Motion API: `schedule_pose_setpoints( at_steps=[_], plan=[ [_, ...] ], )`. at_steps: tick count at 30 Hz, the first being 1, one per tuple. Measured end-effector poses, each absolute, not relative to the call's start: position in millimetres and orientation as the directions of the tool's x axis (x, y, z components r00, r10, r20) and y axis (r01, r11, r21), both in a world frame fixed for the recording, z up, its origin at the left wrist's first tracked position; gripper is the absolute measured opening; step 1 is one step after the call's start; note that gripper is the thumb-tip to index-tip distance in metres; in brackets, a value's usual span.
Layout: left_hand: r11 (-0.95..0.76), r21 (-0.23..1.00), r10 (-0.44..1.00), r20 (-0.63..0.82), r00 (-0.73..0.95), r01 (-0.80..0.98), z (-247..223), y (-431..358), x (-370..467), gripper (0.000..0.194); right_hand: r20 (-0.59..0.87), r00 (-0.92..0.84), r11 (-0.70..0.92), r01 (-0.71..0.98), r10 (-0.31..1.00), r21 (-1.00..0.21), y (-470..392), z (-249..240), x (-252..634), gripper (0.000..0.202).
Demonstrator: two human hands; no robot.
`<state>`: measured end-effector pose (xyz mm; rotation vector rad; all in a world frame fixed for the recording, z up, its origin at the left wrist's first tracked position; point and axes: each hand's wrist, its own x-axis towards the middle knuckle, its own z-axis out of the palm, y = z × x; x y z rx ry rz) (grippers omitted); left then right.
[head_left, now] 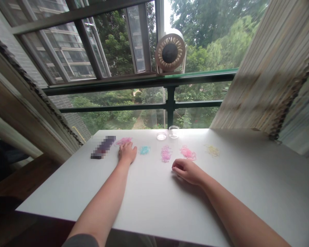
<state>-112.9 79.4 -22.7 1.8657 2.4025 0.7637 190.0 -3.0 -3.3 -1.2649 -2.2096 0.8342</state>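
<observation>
Left hand (127, 153) on tangled pink strands (124, 140)

White table (146, 199). Left to right: dark slab (103, 147) (pixelated), mauve pile (123, 140), blue pile (144, 150), purple pile (166, 154), pink pile (187, 152), yellow pile (213, 151). Clear lid (161, 136) and cup (174, 132) near far edge.

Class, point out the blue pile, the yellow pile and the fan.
Blue pile (144, 150), head view: middle of the tangle.
Yellow pile (213, 151), head view: middle of the tangle.
Fan (169, 53), head view: its dark round centre.
</observation>
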Motion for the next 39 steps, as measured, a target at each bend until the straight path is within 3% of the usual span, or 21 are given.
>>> schedule_pose_setpoints(
  at_steps=[11, 18, 26, 39],
  plan=[
    [-0.018, 0.59, 0.833, 0.455, -0.315, 0.807, -12.3, 60.4, -118.0, 0.032, 0.083, -0.47, 0.391, 0.607, 0.879, -0.692, -4.3, -2.3, 189.3, 0.014],
    [-0.265, 0.689, 0.866, 0.478, -0.148, 0.674, -12.7, 53.2, -89.7, 0.023, 0.064, -0.468, 0.375, 0.612, 0.882, -0.696, -3.0, -2.8, 190.4, 0.013],
    [-0.459, 0.67, 0.857, 0.507, 0.092, 0.584, -5.1, 38.0, -64.7, 0.014, 0.05, -0.471, 0.369, 0.617, 0.881, -0.695, -3.7, -1.5, 190.8, 0.013],
    [-0.524, 0.681, 0.834, 0.534, 0.143, 0.512, -4.0, 31.5, -57.1, 0.011, 0.069, -0.481, 0.397, 0.627, 0.874, -0.67, -4.7, -0.6, 190.8, 0.011]
  ],
)
